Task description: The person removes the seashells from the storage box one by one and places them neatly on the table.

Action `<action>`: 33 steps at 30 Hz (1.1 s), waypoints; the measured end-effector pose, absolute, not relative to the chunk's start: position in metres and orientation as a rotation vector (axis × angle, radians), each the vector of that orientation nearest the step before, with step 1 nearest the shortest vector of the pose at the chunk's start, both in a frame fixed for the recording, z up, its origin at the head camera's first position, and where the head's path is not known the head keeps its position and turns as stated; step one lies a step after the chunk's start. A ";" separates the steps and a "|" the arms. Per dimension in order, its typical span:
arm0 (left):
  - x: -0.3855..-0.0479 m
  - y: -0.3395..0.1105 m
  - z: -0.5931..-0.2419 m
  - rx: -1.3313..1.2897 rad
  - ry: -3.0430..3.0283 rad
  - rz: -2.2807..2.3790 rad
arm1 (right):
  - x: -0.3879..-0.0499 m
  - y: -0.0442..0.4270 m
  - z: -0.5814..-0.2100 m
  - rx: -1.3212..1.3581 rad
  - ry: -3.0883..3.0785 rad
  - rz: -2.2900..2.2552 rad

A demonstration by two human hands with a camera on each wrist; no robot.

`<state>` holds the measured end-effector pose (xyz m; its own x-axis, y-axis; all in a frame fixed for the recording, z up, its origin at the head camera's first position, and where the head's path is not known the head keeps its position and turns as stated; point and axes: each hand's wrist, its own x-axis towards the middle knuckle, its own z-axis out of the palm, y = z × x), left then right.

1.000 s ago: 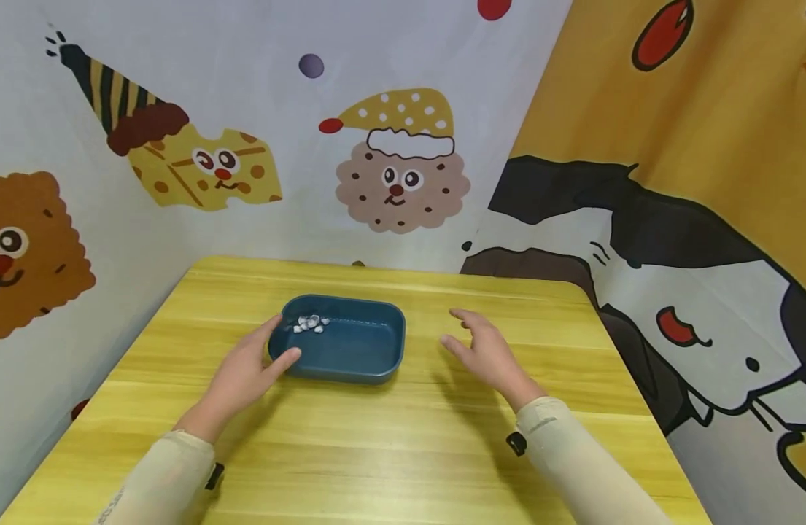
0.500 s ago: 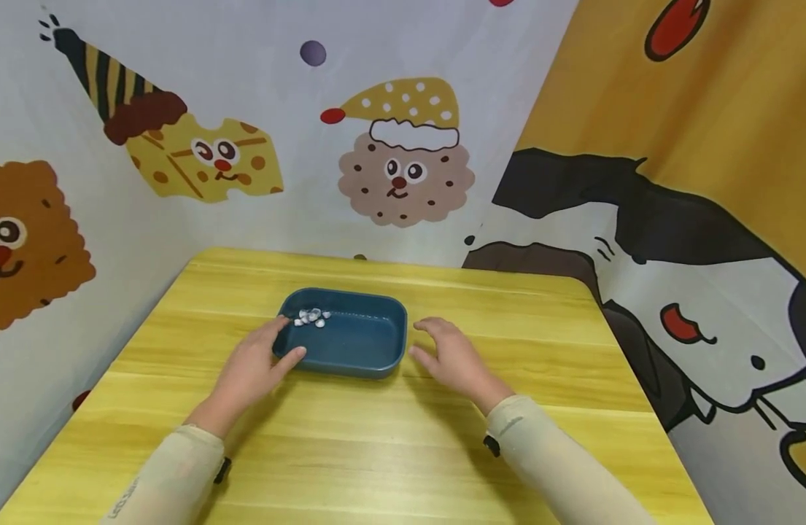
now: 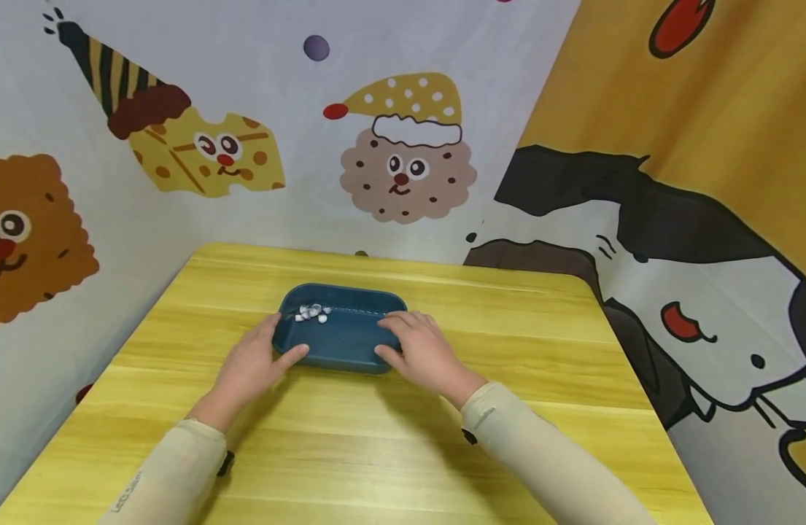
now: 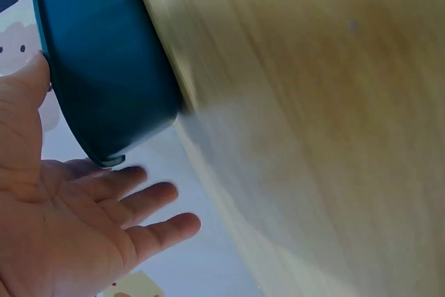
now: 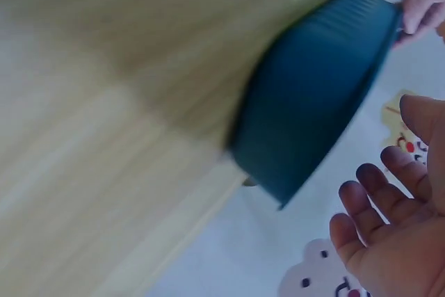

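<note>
A dark blue rectangular tray (image 3: 343, 341) stands on the table. In its far left part lie several small whitish, shiny lumps (image 3: 314, 313). My left hand (image 3: 248, 368) is at the tray's left end, its thumb at the near rim and its other fingers loosely spread beside the end wall. The left wrist view has that thumb (image 4: 31, 78) touching the rim. In the head view my right hand (image 3: 425, 354) overlaps the tray's right end. The right wrist view shows the right fingers (image 5: 358, 206) spread and apart from the tray, holding nothing.
The wood-patterned table (image 3: 350, 452) has its far edge against a white cloth backdrop (image 3: 245, 44) printed with cartoon food. A yellow backdrop section (image 3: 593, 80) with a large cartoon animal hangs on the right.
My right hand has moved left, from beside the tray to its right end. The left hand has stayed by the left end. The tray and lumps hardly differ.
</note>
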<state>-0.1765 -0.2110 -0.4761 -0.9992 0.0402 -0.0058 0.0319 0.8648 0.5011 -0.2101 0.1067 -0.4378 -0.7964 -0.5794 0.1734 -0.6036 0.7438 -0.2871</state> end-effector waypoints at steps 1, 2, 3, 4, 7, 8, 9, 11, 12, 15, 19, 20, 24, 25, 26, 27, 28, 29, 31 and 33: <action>-0.177 -0.211 -0.476 0.044 2.996 0.816 | -0.211 0.103 -0.435 0.993 -2.852 0.504; -0.177 -0.211 -0.477 0.032 2.976 0.823 | -0.213 0.099 -0.433 1.009 -2.847 0.503; -0.177 -0.211 -0.476 0.025 2.960 0.830 | -0.214 0.094 -0.430 1.026 -2.844 0.504; -0.178 -0.210 -0.476 0.024 2.950 0.831 | -0.216 0.089 -0.427 1.045 -2.846 0.498; -0.180 -0.208 -0.473 0.043 2.946 0.828 | -0.224 0.072 -0.418 1.097 -2.878 0.488; -0.180 -0.207 -0.472 0.048 2.947 0.826 | -0.228 0.065 -0.415 1.112 -2.898 0.497; -0.181 -0.207 -0.471 0.055 2.948 0.824 | -0.233 0.058 -0.413 1.126 -2.918 0.511; -0.181 -0.206 -0.469 0.057 2.945 0.818 | -0.242 0.045 -0.411 1.141 -2.960 0.569; -0.181 -0.206 -0.469 0.051 2.943 0.811 | -0.247 0.038 -0.412 1.132 -2.981 0.604; -0.181 -0.202 -0.466 0.021 2.932 0.779 | -0.259 0.021 -0.419 1.039 -3.031 0.740; -0.182 -0.198 -0.463 -0.038 2.909 0.741 | -0.267 0.002 -0.437 0.787 -3.046 0.943; -0.182 -0.197 -0.463 -0.053 2.903 0.738 | -0.268 -0.003 -0.442 0.717 -3.039 0.996; -0.181 -0.195 -0.462 -0.118 2.882 0.741 | -0.267 -0.015 -0.461 0.506 -2.998 1.166; -0.181 -0.195 -0.463 -0.132 2.877 0.744 | -0.267 -0.018 -0.466 0.480 -2.995 1.186; -0.180 -0.195 -0.463 -0.145 2.872 0.750 | -0.267 -0.020 -0.470 0.459 -2.991 1.205; -0.180 -0.195 -0.463 -0.149 2.870 0.755 | -0.266 -0.022 -0.473 0.450 -2.987 1.218; -0.180 -0.195 -0.464 -0.153 2.865 0.764 | -0.266 -0.023 -0.476 0.446 -2.981 1.226; -0.180 -0.195 -0.464 -0.155 2.864 0.769 | -0.266 -0.025 -0.479 0.448 -2.976 1.226; -0.181 -0.195 -0.466 -0.149 2.870 0.783 | -0.267 -0.028 -0.482 0.461 -2.960 1.226; -0.181 -0.197 -0.467 -0.153 2.872 0.796 | -0.268 -0.031 -0.485 0.488 -2.955 1.220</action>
<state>-0.1811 -0.1966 -0.4669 -0.9825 -0.0561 -0.1776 -0.1395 0.8534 0.5023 -0.2683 -0.0309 -0.4852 -0.9503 -0.3100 0.0290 -0.2402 0.6707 -0.7018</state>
